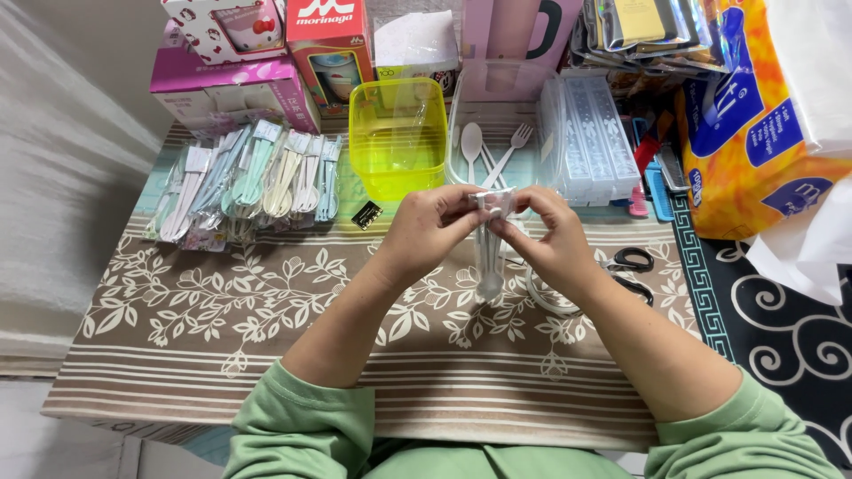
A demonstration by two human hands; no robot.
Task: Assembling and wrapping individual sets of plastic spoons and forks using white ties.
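Both the left hand and the right hand pinch the top of a clear packet of white cutlery at table centre, yellow tub at eleven o'clock, scissors at three.

Light green sleeves pushed up past the forearms, matching green garment below, both hands bare
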